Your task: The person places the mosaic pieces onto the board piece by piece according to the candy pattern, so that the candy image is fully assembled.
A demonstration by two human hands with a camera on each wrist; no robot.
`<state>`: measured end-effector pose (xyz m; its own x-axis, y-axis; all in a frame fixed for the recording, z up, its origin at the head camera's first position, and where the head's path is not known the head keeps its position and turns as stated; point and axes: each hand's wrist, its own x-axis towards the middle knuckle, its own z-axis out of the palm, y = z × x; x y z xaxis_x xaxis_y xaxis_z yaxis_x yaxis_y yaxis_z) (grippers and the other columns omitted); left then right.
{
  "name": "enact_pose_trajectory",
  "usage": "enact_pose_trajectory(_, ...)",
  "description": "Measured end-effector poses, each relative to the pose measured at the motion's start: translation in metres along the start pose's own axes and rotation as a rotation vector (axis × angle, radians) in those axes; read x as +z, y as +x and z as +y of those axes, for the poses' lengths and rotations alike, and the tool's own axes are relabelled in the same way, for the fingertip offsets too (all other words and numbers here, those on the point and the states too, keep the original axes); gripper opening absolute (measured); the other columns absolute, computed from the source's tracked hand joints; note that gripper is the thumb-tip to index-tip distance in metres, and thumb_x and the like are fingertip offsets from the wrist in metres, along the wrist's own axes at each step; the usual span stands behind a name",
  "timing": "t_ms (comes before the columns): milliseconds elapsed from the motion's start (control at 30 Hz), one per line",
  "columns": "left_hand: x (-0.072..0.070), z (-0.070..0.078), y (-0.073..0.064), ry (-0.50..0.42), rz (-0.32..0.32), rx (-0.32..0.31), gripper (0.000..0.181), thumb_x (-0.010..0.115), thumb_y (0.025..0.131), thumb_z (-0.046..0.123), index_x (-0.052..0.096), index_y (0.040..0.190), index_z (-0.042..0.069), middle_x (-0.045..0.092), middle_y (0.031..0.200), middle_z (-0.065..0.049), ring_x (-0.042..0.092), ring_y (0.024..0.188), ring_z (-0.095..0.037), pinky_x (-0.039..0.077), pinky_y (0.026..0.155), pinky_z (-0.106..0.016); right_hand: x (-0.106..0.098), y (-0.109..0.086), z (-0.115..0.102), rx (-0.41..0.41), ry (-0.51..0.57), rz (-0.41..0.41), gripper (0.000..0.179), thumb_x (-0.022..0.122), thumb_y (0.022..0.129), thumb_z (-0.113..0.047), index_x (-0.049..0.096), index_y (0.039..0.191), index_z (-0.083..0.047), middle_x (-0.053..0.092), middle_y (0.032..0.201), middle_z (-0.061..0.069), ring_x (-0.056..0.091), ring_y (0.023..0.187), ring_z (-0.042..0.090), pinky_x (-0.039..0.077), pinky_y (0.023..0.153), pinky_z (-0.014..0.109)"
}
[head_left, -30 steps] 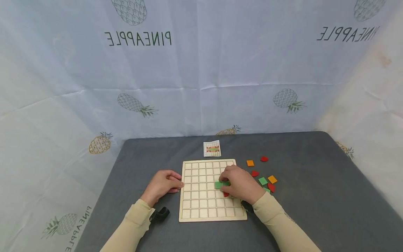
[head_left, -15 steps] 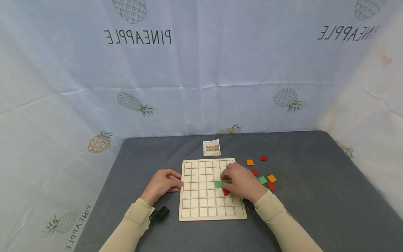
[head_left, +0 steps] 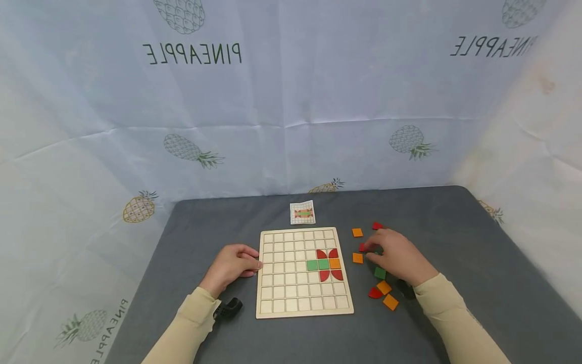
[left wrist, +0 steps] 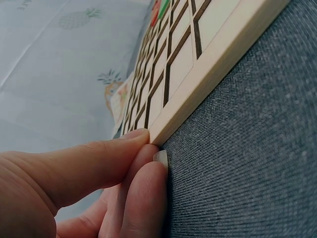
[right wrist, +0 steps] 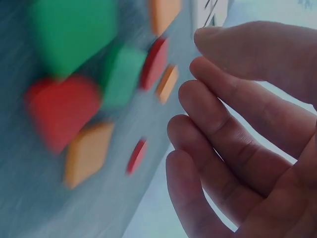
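Note:
A pale wooden grid board [head_left: 291,306] lies on the table. My left hand [head_left: 231,268] pinches its left edge; in the left wrist view the thumb [left wrist: 111,153] lies on the rim with the fingertips against the side. Near the board's right side sit two green squares [head_left: 312,265], an orange square [head_left: 334,263] and several red quarter-round tiles [head_left: 325,276]. My right hand [head_left: 400,255] hovers over the loose tiles, its fingers loosely bent and holding nothing. Around it lie a green tile [head_left: 380,273], a red tile [head_left: 375,293] and several orange squares [head_left: 384,287]; the hand covers others.
Behind the board lies a small printed pattern card [head_left: 302,213]. More loose tiles, an orange square [head_left: 357,232] and a red one [head_left: 377,226], lie toward the back right. A pineapple-print cloth [head_left: 291,91] hangs behind the dark grey table [head_left: 218,217].
My right hand has left the board and moved right over the loose tiles. The orange and red tiles it covered on the board now show. The left hand stays at the board's edge.

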<state>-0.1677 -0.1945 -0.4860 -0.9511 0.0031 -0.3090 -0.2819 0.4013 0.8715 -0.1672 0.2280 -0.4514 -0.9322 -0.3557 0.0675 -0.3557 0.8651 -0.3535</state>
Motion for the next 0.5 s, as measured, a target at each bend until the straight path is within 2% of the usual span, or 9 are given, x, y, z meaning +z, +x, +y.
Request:
enact_pose_trajectory(267, -0.001, 0.000, 0.002, 0.012, 0.005, -0.013, 0.033, 0.091, 0.086, 0.015, 0.076, 0.113, 0.004, 0.076, 0.094, -0.010, 0.075, 0.077, -0.017, 0.067, 0.072, -0.031, -0.004, -0.032, 0.017, 0.017, -0.026, -0.021, 0.013, 0.091, 0.088, -0.019, 0.080, 0.095, -0.019, 0.070, 0.096, -0.006, 0.064, 0.089, 0.015, 0.059, 0.076, 0.039)
enact_pose_trajectory(500, 0.001, 0.000, 0.002, 0.016, 0.005, -0.014, 0.031, 0.090, 0.087, 0.015, 0.077, 0.112, 0.004, 0.077, 0.094, -0.010, 0.075, 0.077, -0.017, 0.067, 0.072, -0.031, 0.003, -0.043, 0.018, 0.033, -0.030, -0.041, 0.014, 0.092, 0.086, -0.020, 0.082, 0.096, -0.021, 0.064, 0.093, -0.010, 0.058, 0.087, 0.012, 0.056, 0.073, 0.033)
